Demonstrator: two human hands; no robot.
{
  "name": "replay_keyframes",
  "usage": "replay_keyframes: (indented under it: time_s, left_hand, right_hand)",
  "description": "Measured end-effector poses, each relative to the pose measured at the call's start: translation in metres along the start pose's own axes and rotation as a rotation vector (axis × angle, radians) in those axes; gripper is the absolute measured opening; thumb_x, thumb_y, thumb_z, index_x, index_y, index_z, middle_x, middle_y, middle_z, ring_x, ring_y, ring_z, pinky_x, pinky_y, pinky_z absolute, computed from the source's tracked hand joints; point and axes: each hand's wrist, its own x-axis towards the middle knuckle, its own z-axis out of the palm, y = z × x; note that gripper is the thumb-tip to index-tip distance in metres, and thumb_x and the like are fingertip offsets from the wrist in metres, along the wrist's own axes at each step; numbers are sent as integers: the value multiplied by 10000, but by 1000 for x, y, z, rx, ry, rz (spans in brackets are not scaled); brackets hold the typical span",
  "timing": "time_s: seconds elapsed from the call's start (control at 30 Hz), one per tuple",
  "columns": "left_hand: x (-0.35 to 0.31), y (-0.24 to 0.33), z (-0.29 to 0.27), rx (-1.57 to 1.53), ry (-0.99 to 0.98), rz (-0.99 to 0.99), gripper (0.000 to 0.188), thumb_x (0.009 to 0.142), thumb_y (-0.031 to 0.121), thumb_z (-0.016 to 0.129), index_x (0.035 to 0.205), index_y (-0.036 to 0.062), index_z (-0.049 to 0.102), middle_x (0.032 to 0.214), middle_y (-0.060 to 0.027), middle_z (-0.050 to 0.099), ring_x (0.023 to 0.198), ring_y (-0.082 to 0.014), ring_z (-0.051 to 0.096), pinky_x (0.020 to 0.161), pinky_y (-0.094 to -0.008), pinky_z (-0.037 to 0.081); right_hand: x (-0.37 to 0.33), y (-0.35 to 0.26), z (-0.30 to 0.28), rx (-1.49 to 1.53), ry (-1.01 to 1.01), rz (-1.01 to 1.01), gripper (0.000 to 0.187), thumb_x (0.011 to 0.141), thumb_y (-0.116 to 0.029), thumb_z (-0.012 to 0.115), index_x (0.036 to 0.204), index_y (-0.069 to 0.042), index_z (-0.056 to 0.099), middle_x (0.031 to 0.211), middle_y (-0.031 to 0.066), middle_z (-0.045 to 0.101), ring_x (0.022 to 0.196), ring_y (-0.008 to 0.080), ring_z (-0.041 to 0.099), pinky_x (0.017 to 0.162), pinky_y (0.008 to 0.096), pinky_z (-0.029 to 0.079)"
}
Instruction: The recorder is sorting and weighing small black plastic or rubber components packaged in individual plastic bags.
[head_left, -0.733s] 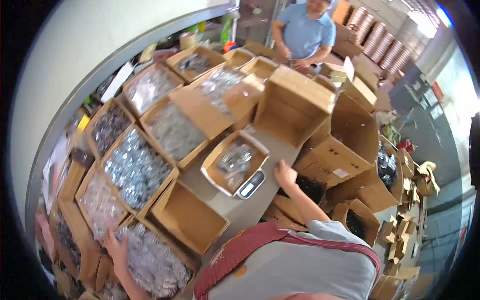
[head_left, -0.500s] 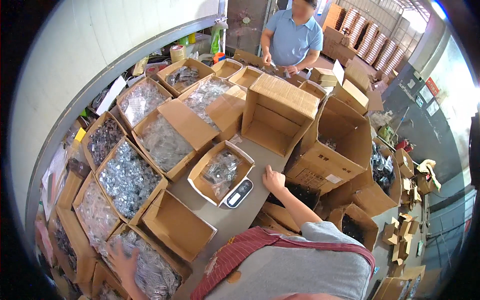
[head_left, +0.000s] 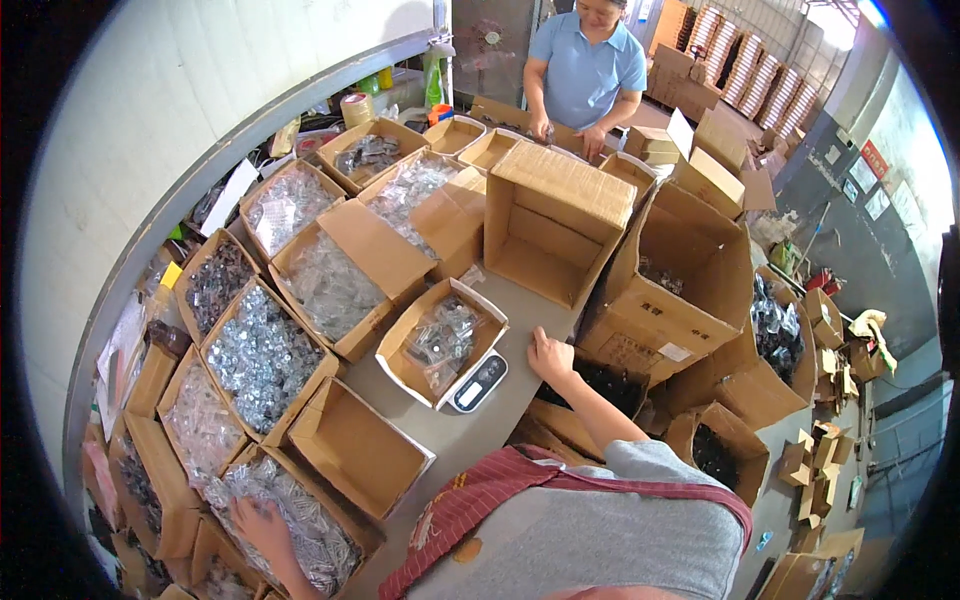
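Note:
At the lower left, my left hand (head_left: pixel 264 530) reaches down into a carton of small clear bags with thin metal pieces (head_left: pixel 318 545). Its fingers look apart against the bags, their tips partly hidden, and no bag is seen lifted. Farther right, my right hand (head_left: pixel 550 357) rests on the grey table (head_left: pixel 440 462) at its edge, fingers curled and nothing seen in them. Between the hands, a small open carton (head_left: pixel 397 367) sits on a white scale (head_left: pixel 478 384), whose display end sticks out. Clear bags of metal parts (head_left: pixel 442 341) lie inside it. Closer to me is an empty carton (head_left: pixel 350 450).
Open cartons of bagged parts, one holding silvery pieces (head_left: pixel 262 352), crowd the left side. A carton on its side (head_left: pixel 556 225) and a tall open carton (head_left: pixel 668 300) stand ahead and right. Across the table, a person in a blue shirt (head_left: pixel 588 68) handles small parts.
My left hand has moved slightly right and lower into the bags, its fingers less spread. My right hand stays on the table edge. The person opposite has lowered their hands.

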Motion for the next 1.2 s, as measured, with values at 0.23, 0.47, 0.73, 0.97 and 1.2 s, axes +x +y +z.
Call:
replay_keyframes:
  time_s: [0.23, 0.47, 0.73, 0.97, 1.2]
  left_hand:
    - [-6, -7, -1, -694, 152, -42, 275, 899, 149, 481, 1049, -40, 610, 1208, -169, 595, 1248, -296, 464, 1109, -446, 223]
    - [7, -20, -26, -1966, 391, -540, 275, 852, 157, 548, 1028, -49, 595, 1073, -129, 609, 1059, -260, 554, 991, -405, 404]
    - [-1, 85, -21, -2766, -656, -551, 394, 861, 289, 606, 1122, 22, 481, 995, -80, 562, 897, -191, 542, 786, -357, 411]
    - [-5, 231, -15, -2173, -1342, -629, 455, 878, 313, 559, 1227, 27, 502, 1180, -151, 568, 1079, -262, 545, 887, -461, 447]
    - [19, 324, 12, -1842, -1111, -128, 294, 845, 119, 630, 1109, -4, 586, 1005, -88, 651, 874, -155, 603, 710, -275, 461]
  right_hand:
    - [10, 0, -3, 94, -16, 154, 224, 813, -256, 535, 970, -112, 603, 797, 155, 677, 742, 354, 656, 653, 453, 523]
    - [22, 8, 9, 260, 20, 225, 231, 826, -261, 541, 962, -113, 653, 851, 136, 682, 841, 341, 654, 741, 437, 521]
    - [18, -14, 9, 133, 45, 179, 223, 844, -262, 548, 996, -102, 582, 831, 167, 673, 775, 358, 654, 655, 488, 513]
    - [13, 8, 38, 89, 234, 25, 243, 824, -240, 581, 1032, -118, 550, 755, 150, 652, 685, 381, 629, 599, 501, 504]
    - [23, 1, 16, 237, 268, 29, 142, 823, -234, 591, 929, -146, 625, 769, 114, 669, 709, 346, 645, 618, 455, 506]
